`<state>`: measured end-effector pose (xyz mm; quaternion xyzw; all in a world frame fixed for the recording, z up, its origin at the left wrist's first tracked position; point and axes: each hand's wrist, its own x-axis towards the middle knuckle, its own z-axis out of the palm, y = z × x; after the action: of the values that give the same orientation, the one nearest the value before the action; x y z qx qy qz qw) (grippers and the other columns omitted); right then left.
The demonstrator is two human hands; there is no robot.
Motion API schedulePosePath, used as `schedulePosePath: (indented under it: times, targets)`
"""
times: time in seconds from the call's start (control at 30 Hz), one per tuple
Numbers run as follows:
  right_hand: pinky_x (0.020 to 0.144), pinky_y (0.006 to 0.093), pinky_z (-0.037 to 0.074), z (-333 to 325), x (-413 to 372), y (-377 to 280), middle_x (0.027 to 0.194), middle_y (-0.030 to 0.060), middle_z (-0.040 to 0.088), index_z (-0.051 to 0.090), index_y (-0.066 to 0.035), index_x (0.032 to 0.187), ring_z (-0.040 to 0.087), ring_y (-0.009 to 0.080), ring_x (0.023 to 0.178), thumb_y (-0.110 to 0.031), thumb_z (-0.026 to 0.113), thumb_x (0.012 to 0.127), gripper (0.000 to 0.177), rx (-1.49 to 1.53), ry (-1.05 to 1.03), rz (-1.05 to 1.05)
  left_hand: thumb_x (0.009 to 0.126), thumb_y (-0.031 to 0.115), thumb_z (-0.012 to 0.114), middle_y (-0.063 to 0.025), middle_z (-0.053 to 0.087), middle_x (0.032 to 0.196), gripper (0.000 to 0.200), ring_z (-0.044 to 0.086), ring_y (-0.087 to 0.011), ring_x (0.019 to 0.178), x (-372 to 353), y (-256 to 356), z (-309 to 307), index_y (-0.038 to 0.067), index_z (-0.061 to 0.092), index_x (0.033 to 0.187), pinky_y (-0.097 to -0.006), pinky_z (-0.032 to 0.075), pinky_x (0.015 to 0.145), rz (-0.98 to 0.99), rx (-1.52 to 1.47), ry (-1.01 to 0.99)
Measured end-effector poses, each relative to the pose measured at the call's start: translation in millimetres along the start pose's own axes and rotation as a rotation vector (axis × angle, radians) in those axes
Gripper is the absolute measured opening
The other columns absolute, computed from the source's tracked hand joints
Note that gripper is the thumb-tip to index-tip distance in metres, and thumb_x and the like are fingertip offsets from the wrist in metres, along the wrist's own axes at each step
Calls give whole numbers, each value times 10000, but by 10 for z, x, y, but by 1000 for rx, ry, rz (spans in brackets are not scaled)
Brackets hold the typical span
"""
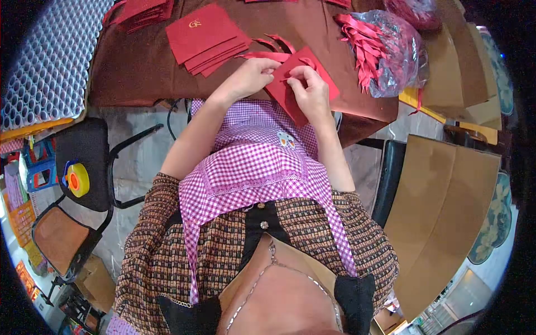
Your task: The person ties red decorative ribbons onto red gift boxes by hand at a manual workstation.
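A red card or pouch (287, 95) lies tilted over the front edge of the brown-covered table (128, 78). My left hand (251, 78) is at its left edge, fingers curled in beside red ribbon ends (268, 54); what it grips is too small to make out. On the card's face rests my right hand (308, 89), thumb and index finger pinched together near a thin red ribbon. Part of the ribbon shows above that hand. To the left lies a fanned stack of red pouches (204, 36), the top one with a gold emblem.
A plastic bag of red ribbons (385, 53) sits at the table's right. Cardboard (441, 218) stands lower right. On the left are a patterned sheet (47, 61), a black chair (84, 151) and a yellow tape roll (78, 180). More red pouches (139, 14) lie at the far edge.
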<state>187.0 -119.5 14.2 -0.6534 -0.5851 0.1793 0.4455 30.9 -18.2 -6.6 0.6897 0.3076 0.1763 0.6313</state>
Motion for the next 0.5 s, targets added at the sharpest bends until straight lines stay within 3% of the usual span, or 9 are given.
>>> schedulePosePath:
  times: [0.07, 0.17, 0.33, 0.43, 0.5]
  targets:
    - [701, 342, 508, -5, 11, -57, 827, 133, 643, 615, -4, 901, 635, 238, 763, -53, 656, 762, 154, 27, 1, 66, 817, -45, 511, -79, 647, 1060, 368, 590, -129, 973, -44, 68, 14, -45, 572, 1180, -265, 466, 868, 22, 52, 26]
    - [698, 339, 507, 12, -1, -64, 819, 128, 641, 610, -4, 902, 634, 235, 754, -50, 654, 760, 156, 42, 39, 39, 811, -3, 533, -74, 652, 1034, 369, 588, -123, 917, -56, 30, 32, -41, 575, 1175, -267, 464, 841, 62, 1, 47]
    - [683, 339, 505, 54, -16, -87, 806, 119, 639, 604, -13, 868, 627, 231, 748, -32, 655, 751, 129, 33, 94, -14, 798, 18, 551, -112, 659, 949, 366, 583, -125, 847, -117, 280, 41, -42, 576, 1159, -281, 477, 788, 35, 235, 75]
    - [674, 337, 503, 70, -14, -85, 798, 114, 635, 599, -15, 850, 620, 230, 745, -24, 655, 746, 118, 12, 113, -52, 790, 19, 558, -102, 651, 882, 357, 570, -121, 797, -113, 189, 81, -40, 587, 1141, -287, 478, 737, 136, 207, 155]
    - [669, 336, 502, 77, -14, -88, 796, 112, 633, 596, -15, 843, 618, 230, 745, -22, 654, 745, 114, 12, 120, -65, 787, 21, 562, -94, 643, 853, 353, 562, -121, 773, -131, 270, 67, -36, 593, 1134, -287, 473, 716, 103, 230, 141]
